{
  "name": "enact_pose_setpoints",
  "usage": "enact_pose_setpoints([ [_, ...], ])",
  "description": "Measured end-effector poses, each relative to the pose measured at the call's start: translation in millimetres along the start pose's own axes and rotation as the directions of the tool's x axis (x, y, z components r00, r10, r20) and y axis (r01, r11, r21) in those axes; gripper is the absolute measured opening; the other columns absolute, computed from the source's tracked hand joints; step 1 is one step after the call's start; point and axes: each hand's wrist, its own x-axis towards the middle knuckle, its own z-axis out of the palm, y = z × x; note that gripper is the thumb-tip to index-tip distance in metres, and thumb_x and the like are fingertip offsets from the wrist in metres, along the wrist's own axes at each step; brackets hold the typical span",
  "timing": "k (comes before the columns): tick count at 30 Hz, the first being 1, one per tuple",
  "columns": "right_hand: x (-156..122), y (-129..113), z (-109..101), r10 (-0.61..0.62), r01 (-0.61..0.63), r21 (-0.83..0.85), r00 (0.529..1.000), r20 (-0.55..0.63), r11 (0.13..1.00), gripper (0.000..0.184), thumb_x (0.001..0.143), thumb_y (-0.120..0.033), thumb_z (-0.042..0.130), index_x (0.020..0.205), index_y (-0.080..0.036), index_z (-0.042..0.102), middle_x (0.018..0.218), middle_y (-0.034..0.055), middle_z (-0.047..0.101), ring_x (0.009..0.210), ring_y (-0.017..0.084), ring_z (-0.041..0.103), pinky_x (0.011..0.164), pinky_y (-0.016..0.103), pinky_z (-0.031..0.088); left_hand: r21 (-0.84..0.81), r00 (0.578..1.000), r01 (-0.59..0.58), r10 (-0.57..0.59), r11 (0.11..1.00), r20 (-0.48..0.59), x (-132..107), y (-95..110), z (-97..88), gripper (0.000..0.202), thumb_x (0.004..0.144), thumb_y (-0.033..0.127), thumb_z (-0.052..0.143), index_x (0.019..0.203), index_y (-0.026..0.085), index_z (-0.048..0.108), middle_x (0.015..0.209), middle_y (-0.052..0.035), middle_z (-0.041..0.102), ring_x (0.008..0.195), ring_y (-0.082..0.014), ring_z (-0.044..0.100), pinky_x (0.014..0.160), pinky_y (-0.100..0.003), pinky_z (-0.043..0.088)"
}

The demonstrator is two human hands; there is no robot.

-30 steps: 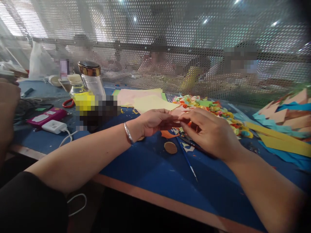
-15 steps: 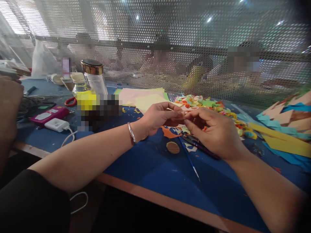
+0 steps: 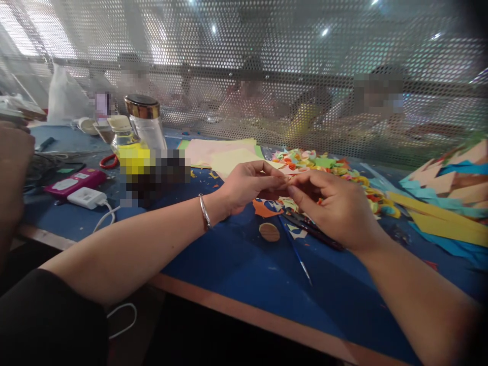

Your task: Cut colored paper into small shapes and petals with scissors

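Note:
My left hand [image 3: 247, 185] and my right hand [image 3: 335, 208] meet fingertip to fingertip above the blue table [image 3: 236, 264]. Both pinch a small pale pink paper piece [image 3: 290, 174] between them. A silver bracelet [image 3: 204, 212] rings my left wrist. Under the hands lie an orange paper scrap [image 3: 263, 208], a round brown disc [image 3: 269, 232], a thin blue brush [image 3: 295, 251] and a dark pen [image 3: 316, 231]. Behind the hands sits a heap of small coloured paper pieces [image 3: 328, 170].
Pink and yellow paper sheets [image 3: 224, 152] lie at the back. A glass jar with a gold lid [image 3: 147, 122], a yellow bottle [image 3: 125, 145], red scissors [image 3: 109, 161], a magenta box [image 3: 74, 181] and a white charger [image 3: 87, 198] stand left. Cut coloured strips [image 3: 446, 203] pile right. Another person's arm [image 3: 13, 173] is at far left.
My hands have lifted slightly off the table and brought their fingertips together on the pink paper piece. Everything else has stayed put.

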Motion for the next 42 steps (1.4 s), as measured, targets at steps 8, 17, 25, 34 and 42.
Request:
enact_pose_setpoints([
  [8,1.3,-1.6,-0.4,0.120,-0.120,0.068,0.993,-0.006,0.991,0.015,0.094,-0.036,0.066,0.090,-0.022,0.068,0.077,0.0030,0.071,0.055,0.014,0.060,0.052,0.027,0.048,0.015,0.995,-0.060,0.059,0.998,0.075,-1.2,0.5,0.6,0.012,0.084,0.017,0.076,0.080,0.013,0.066,0.072,0.0004,0.071,0.067,-0.0086,0.069,0.076,-0.026,0.058],
  [17,1.9,-3.4,0.1,0.119,-0.116,0.114,0.993,-0.024,0.987,0.012,0.094,-0.031,0.066,0.087,-0.022,0.067,0.075,0.0014,0.068,0.055,0.012,0.061,0.053,0.026,0.048,0.057,0.984,-0.140,0.132,0.989,0.122,4.5,-7.8,-4.5,0.032,0.068,0.024,0.092,0.082,0.012,0.066,0.073,-0.0007,0.072,0.070,-0.0097,0.071,0.076,-0.026,0.060],
  [25,3.0,-3.3,0.4,0.107,-0.103,0.118,0.994,-0.026,0.988,0.010,0.092,-0.029,0.066,0.086,-0.022,0.066,0.073,0.0006,0.067,0.055,0.012,0.061,0.052,0.025,0.049,0.041,0.988,-0.117,0.112,0.992,0.104,3.0,-4.9,-1.9,0.018,0.077,0.012,0.083,0.079,0.012,0.066,0.072,-0.0006,0.073,0.069,-0.0091,0.072,0.073,-0.023,0.060],
  [34,2.5,-3.0,0.8,0.130,-0.125,0.123,0.991,-0.030,0.984,0.010,0.092,-0.031,0.069,0.088,-0.022,0.066,0.074,0.0012,0.067,0.054,0.012,0.061,0.051,0.025,0.049,0.090,0.986,-0.132,0.122,0.987,0.110,3.8,-5.5,-3.5,0.013,0.081,0.012,0.079,0.081,0.012,0.066,0.074,-0.0016,0.074,0.072,-0.0099,0.074,0.079,-0.026,0.061],
  [42,1.8,0.7,0.5,0.162,-0.161,0.151,0.987,0.005,0.975,0.013,0.091,-0.033,0.070,0.097,-0.022,0.069,0.081,0.0022,0.071,0.055,0.012,0.063,0.051,0.025,0.050,0.158,0.985,-0.121,0.098,0.980,0.143,4.5,-2.2,-5.9,0.013,0.083,0.013,0.078,0.082,0.012,0.065,0.072,-0.0019,0.074,0.070,-0.0104,0.074,0.075,-0.024,0.062],
])
